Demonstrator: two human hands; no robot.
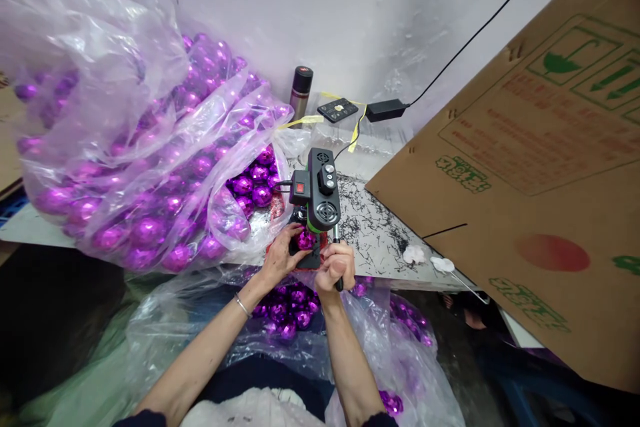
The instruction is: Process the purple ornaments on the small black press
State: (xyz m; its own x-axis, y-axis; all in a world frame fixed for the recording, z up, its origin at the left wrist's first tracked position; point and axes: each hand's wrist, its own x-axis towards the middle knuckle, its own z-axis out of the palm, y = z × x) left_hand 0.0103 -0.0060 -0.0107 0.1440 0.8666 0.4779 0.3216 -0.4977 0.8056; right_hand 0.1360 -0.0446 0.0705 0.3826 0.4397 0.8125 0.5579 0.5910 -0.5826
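Observation:
A small black-and-green bench machine, like a mini drill press, stands on the worktable. My left hand, with a silver bangle at its wrist, is closed on a shiny purple faceted ball beneath the machine's head. The head hides the ball's top, and I cannot see what touches it. At the machine's right side, my right hand is wrapped round the lever handle, whose black end sticks out below the fist. Wired to the machine's left is a box with a red switch.
A big clear bag of purple balls fills the left; another bag lies open at my lap. Dark shavings litter the table. A large cardboard box leans at right. Behind stand a flask and a power adapter.

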